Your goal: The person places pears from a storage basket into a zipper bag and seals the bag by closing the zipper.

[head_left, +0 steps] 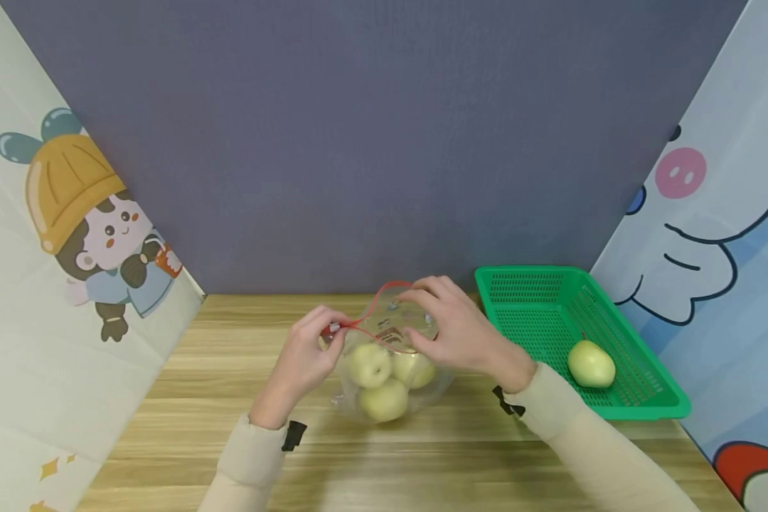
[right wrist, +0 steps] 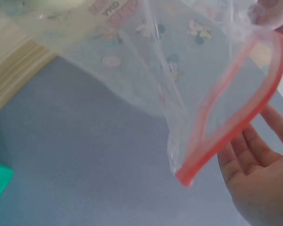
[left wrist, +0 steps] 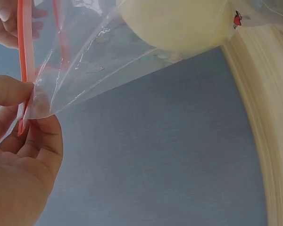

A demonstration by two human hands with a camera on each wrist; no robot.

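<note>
A clear zip bag (head_left: 444, 380) with a red zip edge stands on the table, its mouth spread apart. Several pale yellow-green pears (head_left: 384, 400) sit inside it. At the bag's left top corner, my left hand (head_left: 304, 353) pinches the red zip edge between thumb and fingers; the left wrist view shows this pinch (left wrist: 30, 146) closely. My right hand (head_left: 464, 331) is at the right side of the mouth, thumb and fingers spread apart. In the right wrist view its loosely bent fingers (right wrist: 247, 150) lie against the red zip edge (right wrist: 245, 115) without a visible pinch.
To the right stands a green perforated basket (head_left: 646, 341) with one pear (head_left: 592, 364) in it. A wooden table (head_left: 185, 419) lies under everything. Behind it rises a dark grey-blue wall (head_left: 384, 142), with cartoon-printed panels (head_left: 32, 341) at both sides.
</note>
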